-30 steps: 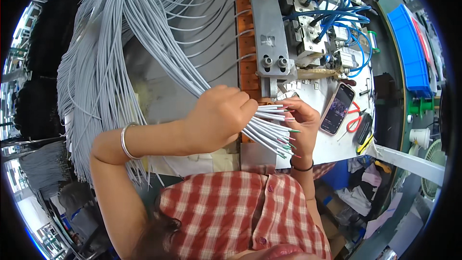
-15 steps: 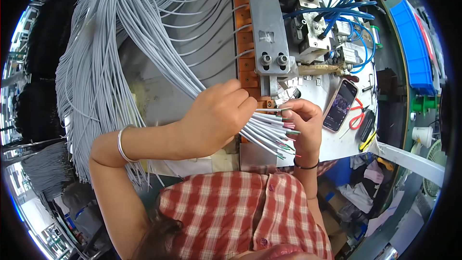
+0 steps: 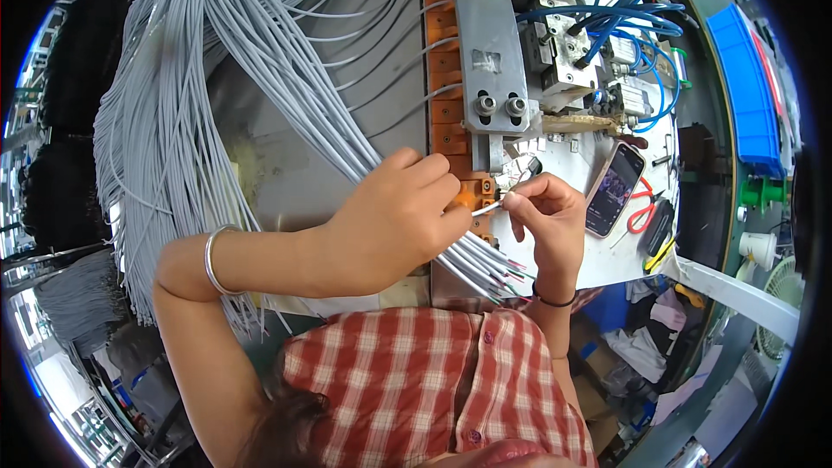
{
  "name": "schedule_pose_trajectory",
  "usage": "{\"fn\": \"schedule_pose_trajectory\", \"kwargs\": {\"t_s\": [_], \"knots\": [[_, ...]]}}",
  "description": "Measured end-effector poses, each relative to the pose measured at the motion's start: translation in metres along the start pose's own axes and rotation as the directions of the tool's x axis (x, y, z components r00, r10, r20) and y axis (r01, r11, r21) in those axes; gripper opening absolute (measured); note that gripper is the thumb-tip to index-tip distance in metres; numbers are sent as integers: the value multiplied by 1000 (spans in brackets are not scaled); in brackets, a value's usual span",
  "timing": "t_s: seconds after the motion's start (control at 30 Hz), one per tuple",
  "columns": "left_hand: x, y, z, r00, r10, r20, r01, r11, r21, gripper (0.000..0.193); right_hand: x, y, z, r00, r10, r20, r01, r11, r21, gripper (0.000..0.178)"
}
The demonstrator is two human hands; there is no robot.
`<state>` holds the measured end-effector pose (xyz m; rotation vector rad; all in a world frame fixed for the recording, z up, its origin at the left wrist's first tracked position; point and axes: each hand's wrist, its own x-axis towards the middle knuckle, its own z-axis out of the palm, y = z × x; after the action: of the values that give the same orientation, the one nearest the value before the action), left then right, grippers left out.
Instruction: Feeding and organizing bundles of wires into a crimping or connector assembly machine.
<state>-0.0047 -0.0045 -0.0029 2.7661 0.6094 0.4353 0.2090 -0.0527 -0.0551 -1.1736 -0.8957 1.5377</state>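
Note:
My left hand (image 3: 400,217) is closed round a bundle of grey cables (image 3: 338,134). Their stripped ends (image 3: 485,264), with thin red and green wires showing, stick out below my fingers toward the right. One cable (image 3: 488,207) is set apart from the rest and runs across to my right hand (image 3: 548,212), whose thumb and forefinger pinch its end. The wires at that end are hidden by the fingertips. Just beyond the pinched cable is an orange fixture block (image 3: 475,194) at the near end of a row of orange blocks (image 3: 445,61).
A grey metal bar (image 3: 490,35) with bolts lies along the orange row. Blue air hoses (image 3: 607,13) and valve blocks stand behind right. A phone (image 3: 614,189), red-handled pliers (image 3: 642,208) and a blue bin (image 3: 744,91) are right. More grey cables (image 3: 165,121) hang left.
One cable has been separated from the bundle and is held between both hands. The remaining ends have dropped lower, and my left hand has shifted slightly to the right.

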Motion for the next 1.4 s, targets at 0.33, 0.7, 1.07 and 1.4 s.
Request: {"fn": "schedule_pose_trajectory", "kwargs": {"t_s": [0.33, 0.7, 1.07, 1.4], "knots": [[2, 1, -5, 996, -84, 11, 83, 994, 66, 20, 6, 1, -3, 987, 149, 64, -153, 987, 59, 11], [1, -1, -10, 998, -63, 3, 64, 996, -55, 35, -7, -13, 21, 987, -145, -72, 142, 989, -36, 8], [1, 0, -9, 996, -59, -63, 57, 998, -40, 42, -10, -12, 22, 975, -97, -198, 95, 995, -18, 6], [2, 0, -10, 994, -86, -68, 80, 994, -79, 29, -6, -9, 10, 991, -2, 137, -27, 977, 211, 8]]}}
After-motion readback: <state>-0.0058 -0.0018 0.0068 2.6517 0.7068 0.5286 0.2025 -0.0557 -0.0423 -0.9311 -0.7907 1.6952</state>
